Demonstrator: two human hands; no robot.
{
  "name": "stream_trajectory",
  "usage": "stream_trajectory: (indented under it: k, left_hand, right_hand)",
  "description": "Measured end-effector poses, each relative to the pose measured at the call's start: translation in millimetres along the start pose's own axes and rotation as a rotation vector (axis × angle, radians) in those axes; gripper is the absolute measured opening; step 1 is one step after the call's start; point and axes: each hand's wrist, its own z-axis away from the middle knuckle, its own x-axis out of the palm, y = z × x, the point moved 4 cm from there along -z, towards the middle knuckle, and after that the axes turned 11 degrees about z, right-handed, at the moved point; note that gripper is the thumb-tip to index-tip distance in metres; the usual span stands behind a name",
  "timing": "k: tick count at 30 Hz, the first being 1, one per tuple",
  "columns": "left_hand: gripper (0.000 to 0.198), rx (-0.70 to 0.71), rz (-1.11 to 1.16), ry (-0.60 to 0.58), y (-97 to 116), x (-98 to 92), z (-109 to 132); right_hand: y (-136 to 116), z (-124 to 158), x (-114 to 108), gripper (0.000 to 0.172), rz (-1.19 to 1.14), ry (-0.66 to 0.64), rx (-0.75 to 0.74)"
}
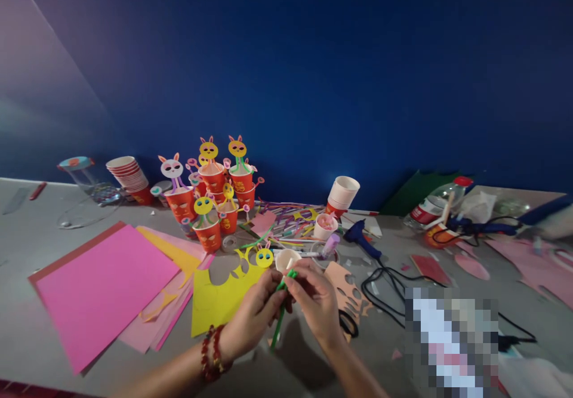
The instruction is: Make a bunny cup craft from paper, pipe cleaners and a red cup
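Observation:
My left hand [257, 308], with a beaded bracelet [212, 353] at its wrist, pinches a thin green strip [277, 323]. The strip's lower end hangs below the fingers. Opposite it, my right hand [316, 299] has its fingertips closed on the folded upper end of the same strip. A small white piece [290, 263] shows above the right fingertips; whether it is held I cannot tell. Just behind the hands is a white cup [286, 257], partly covered by them. A round yellow paper face [264, 256] lies close by on the left.
Decorated red paper cups [208, 237] with animal faces stand at the back left. Pink sheets [107, 284] and a yellow sheet [215, 302] lie left. On the right are a blue glue gun [364, 243] with its black cable, scissors [348, 323], a bottle [434, 204] and stacked cups [344, 195].

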Motion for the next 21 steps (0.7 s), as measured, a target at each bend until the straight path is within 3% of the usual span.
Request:
stream_trajectory:
  k: [7, 12, 16, 21]
  left_hand:
    - [0.025, 0.089, 0.101, -0.015, 8, 8.4, 2]
    - [0.029, -0.05, 0.365, -0.067, -4, 17.9, 7]
    - [0.03, -0.1, 0.48, -0.09, -13, 19.4, 8]
    - [0.035, -0.157, 0.526, -0.044, -15, 18.4, 8]
  right_hand:
    - [0, 2, 1, 0.014, 0.052, 0.04, -0.045]
    - [3, 6, 2, 0.039, -0.067, 0.075, 0.115]
    - [6, 4, 3, 0.025, -0.13, 0.023, 0.185]
    - [12, 2, 5, 0.024, -0.176, 0.014, 0.22]
